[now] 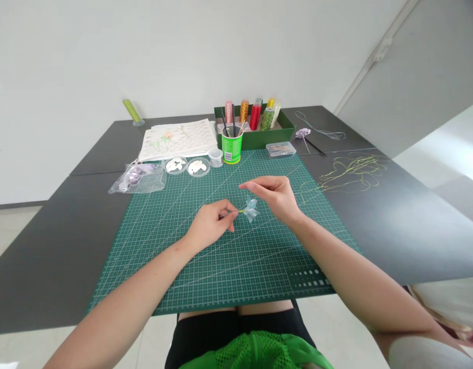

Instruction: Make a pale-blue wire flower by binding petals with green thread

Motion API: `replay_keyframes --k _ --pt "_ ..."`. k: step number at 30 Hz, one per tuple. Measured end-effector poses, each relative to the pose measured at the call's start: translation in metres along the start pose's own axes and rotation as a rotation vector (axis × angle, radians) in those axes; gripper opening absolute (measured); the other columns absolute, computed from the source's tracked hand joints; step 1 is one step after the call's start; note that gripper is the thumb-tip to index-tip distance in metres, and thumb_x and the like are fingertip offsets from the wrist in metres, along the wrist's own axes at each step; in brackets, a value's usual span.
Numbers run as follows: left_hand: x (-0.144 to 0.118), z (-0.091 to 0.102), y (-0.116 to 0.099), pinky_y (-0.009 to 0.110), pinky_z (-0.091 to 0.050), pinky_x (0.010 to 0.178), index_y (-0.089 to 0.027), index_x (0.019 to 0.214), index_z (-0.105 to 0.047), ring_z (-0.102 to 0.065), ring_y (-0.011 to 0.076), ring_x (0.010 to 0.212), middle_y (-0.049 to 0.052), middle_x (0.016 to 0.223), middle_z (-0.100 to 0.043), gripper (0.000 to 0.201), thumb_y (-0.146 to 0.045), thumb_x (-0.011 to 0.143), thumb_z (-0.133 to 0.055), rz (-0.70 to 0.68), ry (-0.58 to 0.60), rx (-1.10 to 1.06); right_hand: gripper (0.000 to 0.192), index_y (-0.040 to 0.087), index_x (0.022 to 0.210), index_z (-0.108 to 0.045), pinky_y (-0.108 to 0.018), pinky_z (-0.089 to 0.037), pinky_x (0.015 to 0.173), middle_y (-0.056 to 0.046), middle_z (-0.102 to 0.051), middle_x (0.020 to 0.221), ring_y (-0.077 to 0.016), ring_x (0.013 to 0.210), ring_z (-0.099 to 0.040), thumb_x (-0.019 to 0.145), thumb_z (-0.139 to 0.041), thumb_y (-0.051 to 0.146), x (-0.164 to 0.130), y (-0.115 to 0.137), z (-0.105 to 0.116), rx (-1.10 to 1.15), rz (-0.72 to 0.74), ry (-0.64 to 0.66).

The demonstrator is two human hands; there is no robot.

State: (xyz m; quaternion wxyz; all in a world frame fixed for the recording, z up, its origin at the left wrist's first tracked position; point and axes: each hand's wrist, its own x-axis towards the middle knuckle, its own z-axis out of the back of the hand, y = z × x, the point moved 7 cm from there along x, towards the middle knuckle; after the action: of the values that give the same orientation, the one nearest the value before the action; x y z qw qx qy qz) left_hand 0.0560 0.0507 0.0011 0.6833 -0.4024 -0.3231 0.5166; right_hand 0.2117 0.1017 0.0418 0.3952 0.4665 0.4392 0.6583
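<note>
The left hand [211,225] pinches the stem of a small pale-blue flower [251,209] between thumb and fingertips, holding it just above the green mat [229,256]. The right hand [277,197] hovers just beside the petals, fingers loosely curled, thumb and forefinger close together; whether they grip a thread I cannot tell. Farther back on the mat stand a green cup [232,146] of tools, two dishes [186,166] of petals and a plastic bag [138,177]. A green tray [259,136] of thread spools sits behind, a sheet [178,138] beside it. Loose yellow thread [352,171] lies on the dark worktop [394,215].
</note>
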Motion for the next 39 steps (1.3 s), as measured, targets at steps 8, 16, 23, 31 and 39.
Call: replay_keyframes --k 8,16,23,31,39 --pt "-0.001 -0.003 -0.002 0.025 -0.047 0.054 -0.02 0.077 -0.071 -0.067 0.0158 0.052 0.0 0.056 -0.071 0.012 -0.028 0.086 -0.067 0.014 0.068 -0.15 0.021 0.023 0.086 -0.084 -0.027 -0.04 0.053 -0.002 -0.068 0.061 -0.0151 0.063 -0.06 0.083 -0.072 0.04 0.009 -0.016 -0.001 0.028 -0.057 0.081" --pt "-0.001 0.001 -0.005 0.028 -0.052 0.065 -0.021 0.079 -0.075 -0.069 0.0165 0.067 0.003 0.074 -0.075 0.01 -0.027 0.085 -0.07 -0.038 0.08 -0.192 0.021 0.023 0.085 -0.083 -0.035 -0.055 0.077 -0.007 -0.081 0.092 -0.022 0.087 -0.073 0.082 -0.073 0.041 0.017 -0.038 -0.005 -0.06 -0.06 0.166" --pt "-0.001 0.022 -0.012 0.027 -0.047 0.062 -0.024 0.078 -0.079 -0.063 0.0152 0.067 0.002 0.076 -0.072 0.007 -0.029 0.081 -0.076 -0.159 -0.118 -0.099 0.034 0.019 0.086 -0.083 -0.03 -0.049 0.064 -0.008 -0.079 0.082 -0.0196 0.073 -0.068 0.081 -0.071 0.05 0.016 -0.047 -0.015 -0.111 -0.073 0.269" --pt "-0.01 0.049 -0.018 0.026 -0.048 0.062 -0.023 0.08 -0.078 -0.064 0.0161 0.074 0.002 0.079 -0.073 0.009 -0.028 0.085 -0.072 -0.202 -0.407 -0.006 0.045 0.014 0.067 -0.077 -0.025 -0.028 0.053 0.003 -0.048 0.051 -0.0094 0.053 -0.038 0.079 -0.072 0.057 0.013 -0.053 -0.024 -0.17 -0.061 0.362" --pt "-0.013 0.058 -0.013 0.026 -0.049 0.063 -0.023 0.08 -0.078 -0.063 0.0145 0.072 0.001 0.079 -0.073 0.009 -0.028 0.085 -0.072 -0.175 -0.515 -0.035 0.041 0.016 0.091 -0.083 -0.026 -0.04 0.059 -0.005 -0.073 0.075 -0.0134 0.065 -0.055 0.084 -0.069 0.054 0.0 -0.037 -0.044 -0.105 -0.066 0.545"
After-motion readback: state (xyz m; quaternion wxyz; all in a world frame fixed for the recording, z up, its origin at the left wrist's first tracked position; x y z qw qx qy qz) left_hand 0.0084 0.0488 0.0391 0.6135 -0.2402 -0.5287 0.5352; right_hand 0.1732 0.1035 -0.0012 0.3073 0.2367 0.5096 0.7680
